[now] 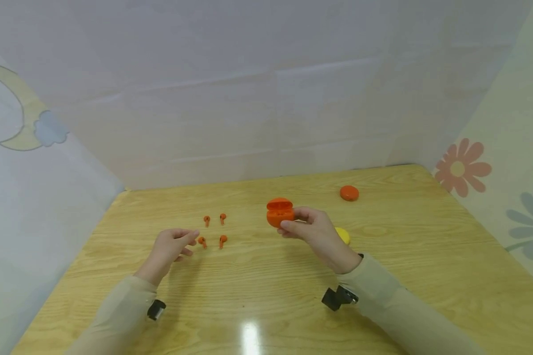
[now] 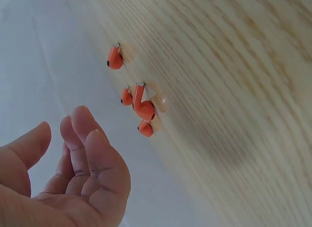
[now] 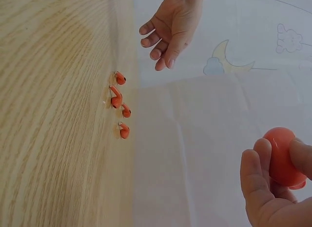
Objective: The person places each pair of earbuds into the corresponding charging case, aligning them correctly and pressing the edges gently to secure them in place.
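My right hand (image 1: 317, 234) grips a round orange earbud case (image 1: 280, 217) above the table, its lid raised toward the back. In the right wrist view the case (image 3: 283, 158) sits between thumb and fingers. Several orange earbuds lie on the wood left of the case: a back pair, left earbud (image 1: 207, 220) and right earbud (image 1: 223, 218), and a front pair, left earbud (image 1: 202, 241) and right earbud (image 1: 223, 240). Beside the front left earbud hovers my left hand (image 1: 171, 249). Its fingers are loosely bent with nothing between them, as the left wrist view shows (image 2: 83, 173).
A closed orange round case (image 1: 349, 193) rests at the back right of the wooden table (image 1: 244, 291). Behind my right hand a yellow round object (image 1: 343, 235) is partly hidden. Pale cloth walls (image 1: 266, 98) border the table at the back and sides.
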### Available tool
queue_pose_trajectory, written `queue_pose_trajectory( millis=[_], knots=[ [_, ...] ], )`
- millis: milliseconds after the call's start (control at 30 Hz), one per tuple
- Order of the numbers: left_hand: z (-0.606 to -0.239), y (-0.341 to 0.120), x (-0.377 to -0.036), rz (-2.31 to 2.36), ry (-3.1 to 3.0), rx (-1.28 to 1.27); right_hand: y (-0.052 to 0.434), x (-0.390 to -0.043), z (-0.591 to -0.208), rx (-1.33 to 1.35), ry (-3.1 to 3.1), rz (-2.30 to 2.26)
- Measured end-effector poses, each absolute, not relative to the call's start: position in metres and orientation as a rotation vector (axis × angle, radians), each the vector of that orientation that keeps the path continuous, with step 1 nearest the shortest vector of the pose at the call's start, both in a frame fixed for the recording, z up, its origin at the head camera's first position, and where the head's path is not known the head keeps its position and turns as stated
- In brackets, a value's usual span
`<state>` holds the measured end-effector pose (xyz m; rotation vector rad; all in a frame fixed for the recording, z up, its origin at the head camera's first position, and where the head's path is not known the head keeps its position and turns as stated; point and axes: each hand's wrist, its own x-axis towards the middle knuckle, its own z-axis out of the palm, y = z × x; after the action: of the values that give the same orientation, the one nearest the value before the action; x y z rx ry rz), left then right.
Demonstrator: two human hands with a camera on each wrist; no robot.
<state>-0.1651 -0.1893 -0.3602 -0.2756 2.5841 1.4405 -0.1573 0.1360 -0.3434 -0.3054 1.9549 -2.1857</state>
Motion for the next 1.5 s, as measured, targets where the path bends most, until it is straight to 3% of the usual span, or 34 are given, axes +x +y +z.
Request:
queue_pose_trajectory(
  millis=[1500],
  knots=[
    [-0.365,-0.198,-0.216,1.249,2.601,-0.156,0.131,-0.157,-0.348,-0.282,1.951,-2.192]
  ],
)
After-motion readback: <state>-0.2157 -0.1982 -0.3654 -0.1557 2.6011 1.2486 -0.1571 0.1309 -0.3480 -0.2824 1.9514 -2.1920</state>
